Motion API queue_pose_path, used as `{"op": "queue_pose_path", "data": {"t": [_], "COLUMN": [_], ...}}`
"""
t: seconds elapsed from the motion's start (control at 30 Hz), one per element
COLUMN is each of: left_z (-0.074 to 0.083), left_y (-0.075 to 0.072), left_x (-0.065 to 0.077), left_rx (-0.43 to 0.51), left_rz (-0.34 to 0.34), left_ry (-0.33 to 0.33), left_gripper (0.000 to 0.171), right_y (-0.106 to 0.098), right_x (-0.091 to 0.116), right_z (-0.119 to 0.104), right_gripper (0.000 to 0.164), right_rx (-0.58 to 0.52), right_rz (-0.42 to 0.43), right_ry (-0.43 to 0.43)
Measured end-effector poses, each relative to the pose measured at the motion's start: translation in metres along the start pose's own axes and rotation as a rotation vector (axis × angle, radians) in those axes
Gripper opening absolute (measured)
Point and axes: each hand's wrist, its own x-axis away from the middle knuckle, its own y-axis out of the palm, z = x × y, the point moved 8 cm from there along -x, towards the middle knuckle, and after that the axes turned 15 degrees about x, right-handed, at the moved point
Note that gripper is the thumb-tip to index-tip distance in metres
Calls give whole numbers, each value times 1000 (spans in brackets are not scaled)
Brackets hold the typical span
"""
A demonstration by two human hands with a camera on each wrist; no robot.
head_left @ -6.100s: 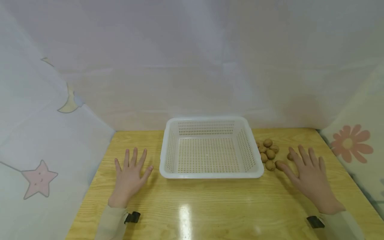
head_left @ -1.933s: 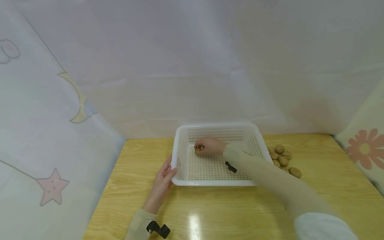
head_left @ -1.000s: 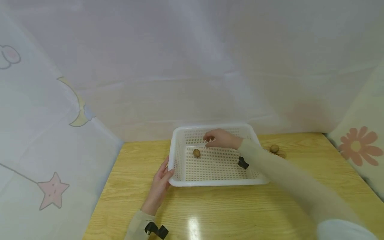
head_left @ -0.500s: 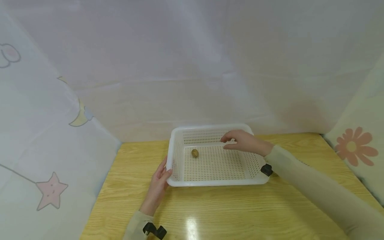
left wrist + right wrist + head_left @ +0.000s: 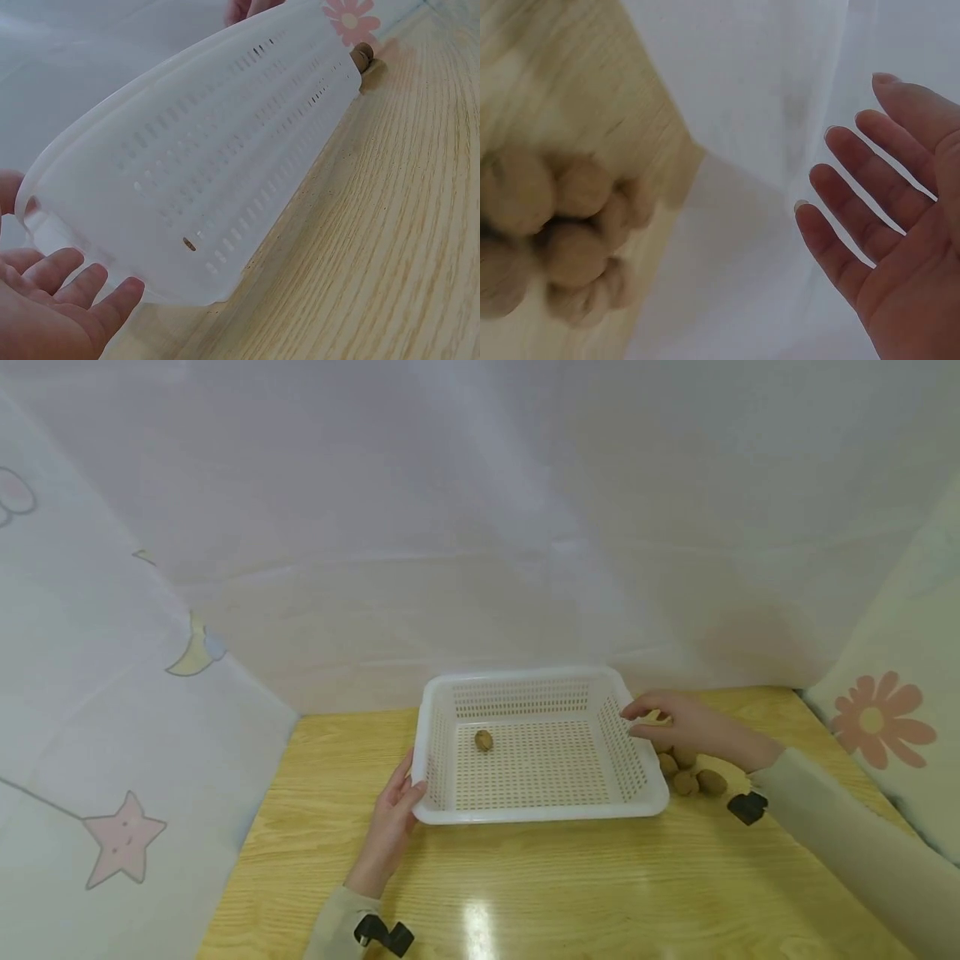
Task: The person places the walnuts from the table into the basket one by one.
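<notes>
Pink star [image 5: 126, 841] printed on pale cloth [image 5: 90, 693] at far left. Next, wooden table [image 5: 570, 885] and left hand [image 5: 392, 825], out of beige sleeve [image 5: 337, 922], gripping left side of white plastic basket [image 5: 540, 815]: thumb over rim, fingers along outer side. Single walnut [image 5: 483, 741] lies on basket floor, toward left wall. Right hand [image 5: 693, 727] hovers beside right rim, released, fingers loosely bent and parted. More walnuts [image 5: 686, 782] sit bunched on table just outside right wall, some hidden beneath right hand. Coral flower [image 5: 872, 720] printed at far right.
</notes>
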Motion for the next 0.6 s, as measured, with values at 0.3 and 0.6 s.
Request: {"op": "queue_pose_path", "data": {"t": [0.3,0.6], "left_z": [-2,0], "left_y": [-1,0], "left_x": [0,-1], "left_rx": [20,-10], "left_rz": [1,-12], "left_ry": [-7,15], "left_gripper": [65,66], "right_y": [11,33], "right_x": [48,87], "right_z": [56,89], "right_gripper": [26,27], "right_rx": [67,183], "right_rz": [28,19], "right_ry": [53,-2]}}
